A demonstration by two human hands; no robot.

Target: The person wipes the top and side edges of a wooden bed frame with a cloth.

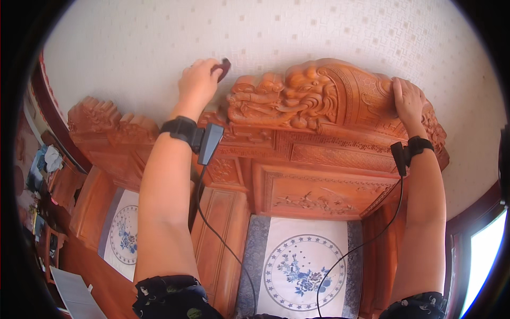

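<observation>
My left hand (197,84) is raised near the wall, closed on a small dark-red curved object (222,69). Only one end sticks out past the fingers and it is slightly blurred, so its kind is unclear. Just right of that hand rises the carved wooden crest (313,95) of a large chair back, with deep scrollwork and a beast-like relief. At the crest's right end my right hand (408,101) rests on top, fingers extended over the carving and nothing held in them. Below is the chair's carved back panel (324,198).
A white seat cushion (305,271) with a blue floral roundel lies below. To the left stands a second carved seat (106,138) with a matching cushion (125,234). Black cables run down from both wrist devices. A bright window (484,260) is at lower right; patterned wallpaper (255,32) is behind.
</observation>
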